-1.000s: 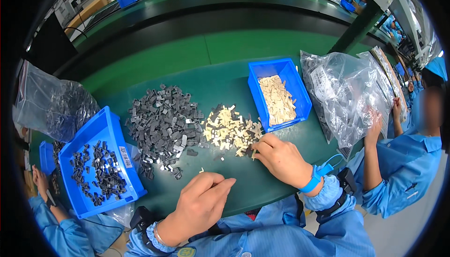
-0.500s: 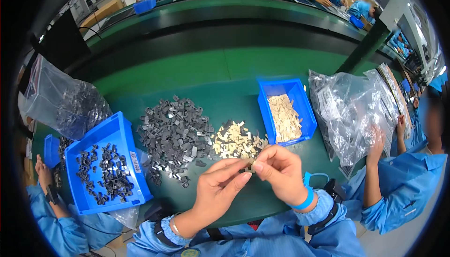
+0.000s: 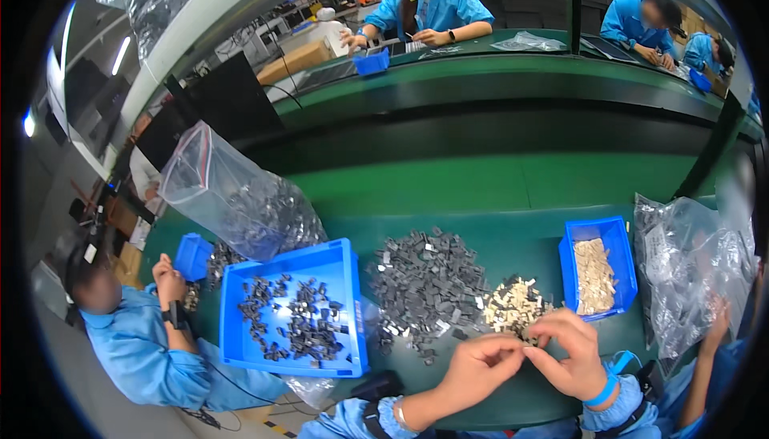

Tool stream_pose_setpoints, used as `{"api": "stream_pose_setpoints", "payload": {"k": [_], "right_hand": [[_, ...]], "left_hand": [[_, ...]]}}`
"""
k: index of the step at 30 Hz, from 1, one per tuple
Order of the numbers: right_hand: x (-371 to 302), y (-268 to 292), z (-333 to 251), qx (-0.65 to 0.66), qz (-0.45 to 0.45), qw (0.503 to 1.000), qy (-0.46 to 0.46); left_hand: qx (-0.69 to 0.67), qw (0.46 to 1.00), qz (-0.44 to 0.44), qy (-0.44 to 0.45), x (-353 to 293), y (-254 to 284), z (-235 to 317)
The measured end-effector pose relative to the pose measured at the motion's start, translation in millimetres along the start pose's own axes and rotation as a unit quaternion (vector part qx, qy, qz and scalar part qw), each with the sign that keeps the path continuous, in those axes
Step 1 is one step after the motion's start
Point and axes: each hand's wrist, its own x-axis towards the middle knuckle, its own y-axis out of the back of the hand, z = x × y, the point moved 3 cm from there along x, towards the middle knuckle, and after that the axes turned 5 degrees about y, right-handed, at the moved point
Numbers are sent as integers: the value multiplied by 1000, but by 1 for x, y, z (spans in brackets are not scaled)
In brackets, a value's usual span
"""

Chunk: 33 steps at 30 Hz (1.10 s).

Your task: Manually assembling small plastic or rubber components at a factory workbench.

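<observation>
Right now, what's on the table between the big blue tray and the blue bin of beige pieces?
Head view: a loose pile of black parts, then a smaller pile of mostly cream pieces.

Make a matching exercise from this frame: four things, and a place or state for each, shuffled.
Things
1. Large blue rectangular plastic tray
2. Loose heap of small dark grey parts
3. Smaller blue rectangular bin at the right
4. Person's bare hands: left hand, right hand

Places or states
A. On the dark green tabletop, just left of the small cream-coloured pieces
B. Fingertips brought close together
C. Holds small black parts
D. Holds flat tan pieces

Pairs: 1-C; 2-A; 3-D; 4-B
</observation>
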Motion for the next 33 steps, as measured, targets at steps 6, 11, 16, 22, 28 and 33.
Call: {"api": "stream_pose_setpoints", "payload": {"k": [6, 11, 16, 22, 28, 33], "right_hand": [[-3, -1, 9, -19, -41, 996, 72], [-3, -1, 17, -51, -24, 995, 80], [-4, 2, 20, -77, -41, 994, 67], [-5, 3, 16, -92, -55, 994, 38], [-4, 4, 19, -77, -64, 994, 39], [3, 11, 15, -26, -59, 997, 49]], "left_hand": [[-15, 997, -10, 69, -3, 4, 1], [-43, 995, -5, 86, 3, 4, 1], [49, 997, 28, 55, 4, 3, 5], [133, 987, 69, 58, 0, -6, 14], [181, 983, 29, 1, 5, -10, 24], [197, 980, -32, -5, 7, -6, 26]]}}
